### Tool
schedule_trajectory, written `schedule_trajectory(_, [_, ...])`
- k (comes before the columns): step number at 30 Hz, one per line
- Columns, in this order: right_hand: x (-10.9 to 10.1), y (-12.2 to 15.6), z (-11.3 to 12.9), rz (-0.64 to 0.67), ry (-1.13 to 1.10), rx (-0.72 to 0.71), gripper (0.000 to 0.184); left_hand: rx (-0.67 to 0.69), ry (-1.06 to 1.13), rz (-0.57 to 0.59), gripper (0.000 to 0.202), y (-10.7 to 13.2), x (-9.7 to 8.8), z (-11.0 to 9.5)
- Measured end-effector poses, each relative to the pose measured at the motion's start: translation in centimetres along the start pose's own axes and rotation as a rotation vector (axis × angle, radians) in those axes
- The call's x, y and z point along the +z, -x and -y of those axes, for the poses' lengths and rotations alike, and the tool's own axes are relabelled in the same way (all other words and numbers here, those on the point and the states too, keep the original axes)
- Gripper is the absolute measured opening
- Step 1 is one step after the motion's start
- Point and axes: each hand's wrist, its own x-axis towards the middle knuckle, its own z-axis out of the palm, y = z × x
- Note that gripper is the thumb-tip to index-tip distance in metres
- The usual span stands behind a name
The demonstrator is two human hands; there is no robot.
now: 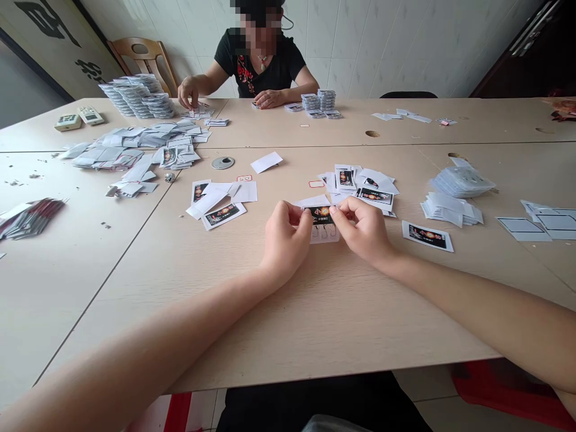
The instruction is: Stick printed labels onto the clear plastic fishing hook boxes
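Our pale wood table (333, 324) carries a scattered heap of white paper slips (135, 144) at eleven o'clock, stacked white packets (452, 207) at two, and a black-printed card (427, 236) at three.

Bright, even indoor light falls across the pale table (333, 324), leaving only faint, soft shadows and mild sheen, while wide-angle distortion bows its edges toward the corners of the view.

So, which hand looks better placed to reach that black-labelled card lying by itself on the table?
Probably the right hand, which is closer than the left hand to the loose black-labelled card. But both are pinching a small printed card, so it would have to let go first.
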Motion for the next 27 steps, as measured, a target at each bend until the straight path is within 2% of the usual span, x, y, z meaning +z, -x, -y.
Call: schedule_trajectory(27, [0.10,0.02,-0.10,-0.013,0.015,0.002,0.027,-0.025,0.004,-0.007,0.017,0.07,0.07,-0.10])
